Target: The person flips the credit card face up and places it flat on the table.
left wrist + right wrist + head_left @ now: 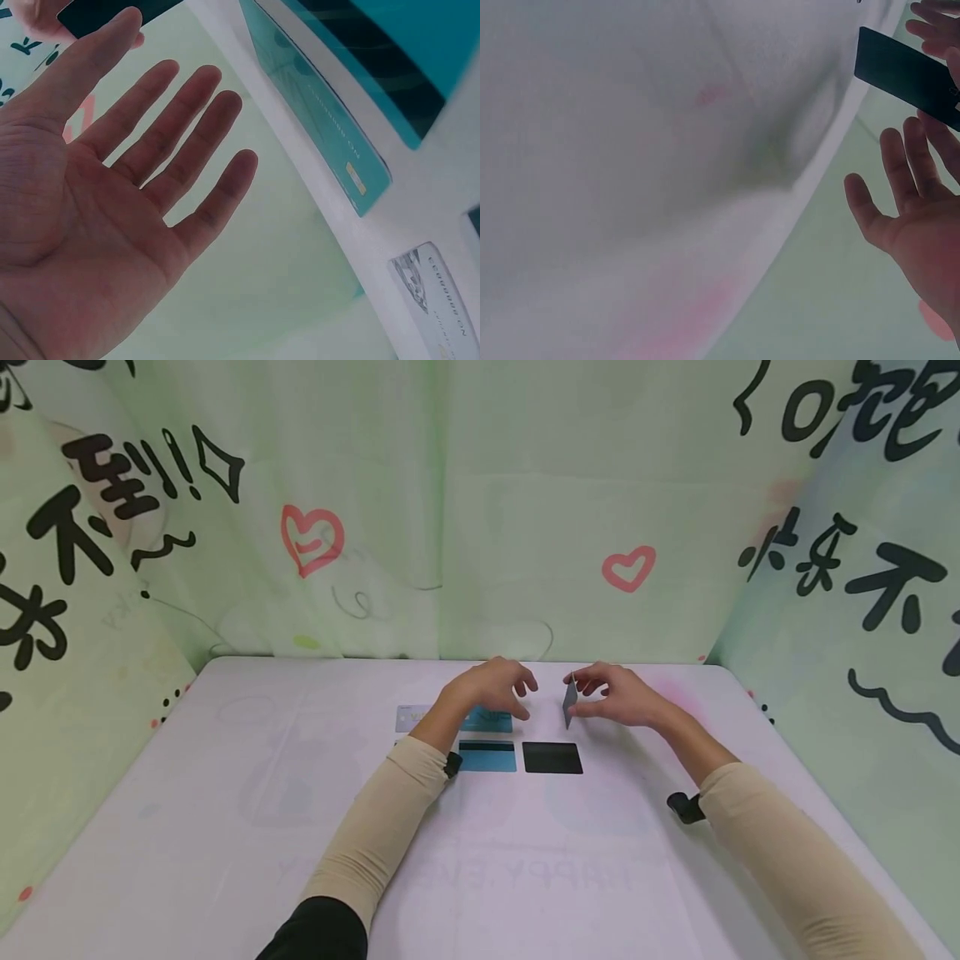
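Observation:
My right hand [618, 693] pinches a dark card [570, 700] between thumb and fingers, held on edge above the table. The same dark card [904, 67] shows its broad face in the right wrist view. My left hand [498, 683] hovers over the cards with spread, relaxed fingers and holds nothing. Beneath it lies a teal card [491, 722], partly covered, with a chip visible in the left wrist view. In front are a blue card with a black stripe [487, 760] and a black card [552, 758]. A pale silver card [409, 718] lies left, partly behind the left wrist.
The white-covered table [225, 827] reaches back to a pale green curtain [517, 527] with red hearts and black lettering. Similar cloth hangs at both sides. Dark straps [686, 807] sit around the wrists. The left forearm hides part of the card rows.

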The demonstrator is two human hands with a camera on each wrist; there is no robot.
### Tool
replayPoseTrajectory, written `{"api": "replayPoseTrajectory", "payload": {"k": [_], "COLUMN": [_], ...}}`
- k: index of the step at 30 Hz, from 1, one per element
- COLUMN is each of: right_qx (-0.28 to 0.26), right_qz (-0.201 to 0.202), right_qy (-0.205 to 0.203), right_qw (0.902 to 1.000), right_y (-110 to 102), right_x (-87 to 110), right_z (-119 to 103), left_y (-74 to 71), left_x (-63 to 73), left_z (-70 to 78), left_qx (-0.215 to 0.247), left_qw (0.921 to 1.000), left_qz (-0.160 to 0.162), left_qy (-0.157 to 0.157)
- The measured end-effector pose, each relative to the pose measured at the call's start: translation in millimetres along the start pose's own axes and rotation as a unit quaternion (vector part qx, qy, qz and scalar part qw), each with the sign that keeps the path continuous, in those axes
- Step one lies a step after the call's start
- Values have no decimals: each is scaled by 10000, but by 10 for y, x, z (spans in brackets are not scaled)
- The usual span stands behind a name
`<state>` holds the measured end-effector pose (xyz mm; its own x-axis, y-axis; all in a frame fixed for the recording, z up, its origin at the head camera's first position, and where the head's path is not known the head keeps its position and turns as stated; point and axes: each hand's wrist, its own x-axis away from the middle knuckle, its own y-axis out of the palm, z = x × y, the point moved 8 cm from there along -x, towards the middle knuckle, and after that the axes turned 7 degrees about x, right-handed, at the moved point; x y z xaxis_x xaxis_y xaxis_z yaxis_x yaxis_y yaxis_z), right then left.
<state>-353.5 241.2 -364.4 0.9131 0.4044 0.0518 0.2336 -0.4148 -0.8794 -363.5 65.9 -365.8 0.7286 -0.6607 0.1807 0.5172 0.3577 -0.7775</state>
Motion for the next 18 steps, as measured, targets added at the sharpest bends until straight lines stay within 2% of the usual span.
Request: {"api": "replayPoseTrajectory", "payload": {"k": [9,18], "right_qx": [-26,-8], "right_qz": [49,-89], "right_qy": [-152,-62], "right_qw": [9999,9999], "right_y": [67,144], "right_x": [-10,-25], "right_z": [-13,37], "left_y": [-7,-4], "left_x": [7,-17], "left_z": [-12,-32], "left_qx": [-8,-14], "left_qw": [9999,9999], "left_qz": [16,24], "left_qy": [-127,-168]}}
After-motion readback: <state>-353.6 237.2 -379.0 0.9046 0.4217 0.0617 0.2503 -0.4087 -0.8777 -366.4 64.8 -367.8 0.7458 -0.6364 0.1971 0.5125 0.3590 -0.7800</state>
